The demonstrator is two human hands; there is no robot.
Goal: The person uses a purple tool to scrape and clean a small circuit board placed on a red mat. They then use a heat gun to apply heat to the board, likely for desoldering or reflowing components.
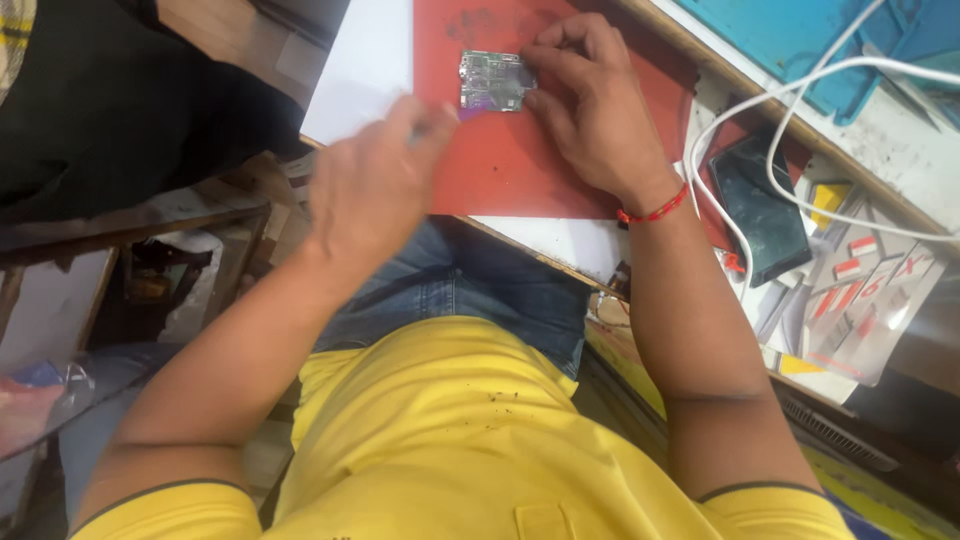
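Observation:
A small green circuit board point(493, 80) lies on a red mat point(500, 160) on the white workbench. My right hand point(590, 100) rests on the mat with its fingertips pressing the board's right edge. A red thread bracelet circles that wrist. My left hand point(375, 180) is blurred at the mat's left edge, pinching a thin tool whose tip sits near the board's lower left corner. The tool itself is barely visible.
A dark phone point(765, 205) lies right of the mat, with white cables point(800, 100) looping over it. A clear packet of red and yellow parts point(860, 290) sits further right. A blue mat point(800, 40) is at the top right. Clutter and a dark cloth are on the left.

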